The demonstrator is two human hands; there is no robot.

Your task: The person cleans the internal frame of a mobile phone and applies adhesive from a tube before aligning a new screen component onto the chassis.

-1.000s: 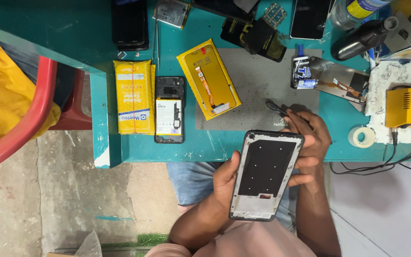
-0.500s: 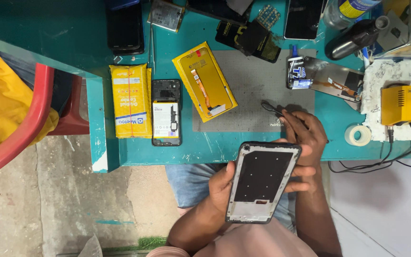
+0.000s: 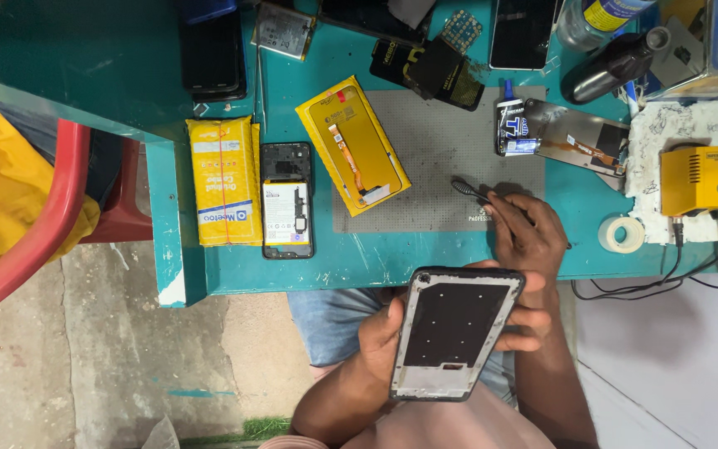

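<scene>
My left hand (image 3: 380,333) grips a phone middle frame (image 3: 452,333), a black panel in a silver and black rim. It is held tilted over my lap, just below the teal table's front edge (image 3: 359,274). The thumb lies on its left side and the fingers wrap round the right. My right hand (image 3: 529,233) rests on the table edge and pinches a thin black tool (image 3: 469,191). The tool's tip lies on the grey work mat (image 3: 434,158).
On the table lie a yellow phone screen with an orange flex (image 3: 352,145), an opened phone (image 3: 287,199), a yellow packet (image 3: 224,180), a glue tube (image 3: 511,125), a tape roll (image 3: 622,234) and a yellow soldering station (image 3: 701,179). A red chair (image 3: 39,241) stands at left.
The phone frame has come down towards my body, from overlapping the table edge to just below it. My right hand stays on the mat with the tool.
</scene>
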